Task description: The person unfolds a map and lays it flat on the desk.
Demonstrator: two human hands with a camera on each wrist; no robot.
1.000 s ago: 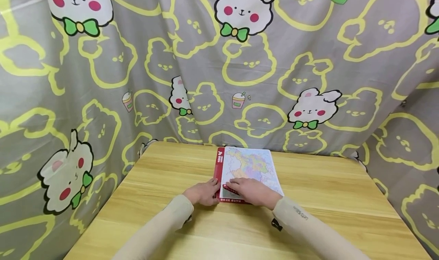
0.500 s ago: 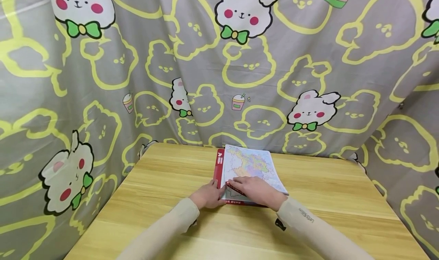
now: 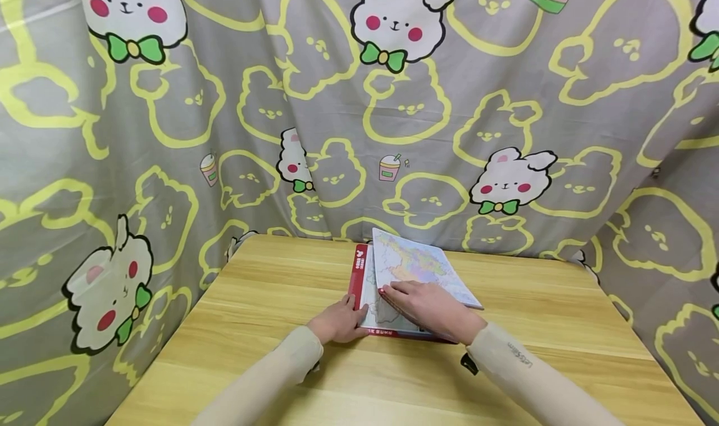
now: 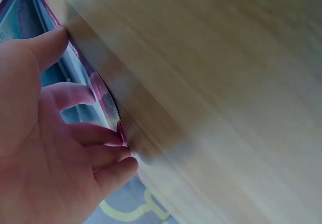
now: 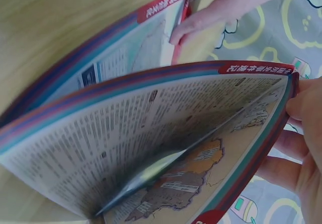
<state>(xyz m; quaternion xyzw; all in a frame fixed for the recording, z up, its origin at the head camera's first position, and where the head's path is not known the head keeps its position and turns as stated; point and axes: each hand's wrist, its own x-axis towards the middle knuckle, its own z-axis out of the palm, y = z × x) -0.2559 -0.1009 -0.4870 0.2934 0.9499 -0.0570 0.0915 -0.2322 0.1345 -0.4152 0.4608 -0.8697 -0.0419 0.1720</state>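
Observation:
A folded map [image 3: 412, 257] with a red border and coloured regions lies on the wooden table, its upper layers lifted at the left and swung askew over the bottom layer. My right hand [image 3: 429, 307] pinches the lifted layers at their near left corner. In the right wrist view, fingers of the right hand [image 5: 297, 148] hold that corner, and the folds gape to show printed text and a small map inside. My left hand [image 3: 339, 320] holds the bottom layer at its near left corner. In the left wrist view, the left hand [image 4: 55, 143] has its fingers bent at the red edge.
The wooden table [image 3: 253, 276] extends on both sides of the map. A grey curtain [image 3: 337, 101] with yellow outlines and cartoon rabbits hangs behind the table and along its sides.
My right hand has moved right and up, lifting the upper layers of the map and turning them away from the bottom layer. My left hand has shifted slightly right, staying at the near left corner.

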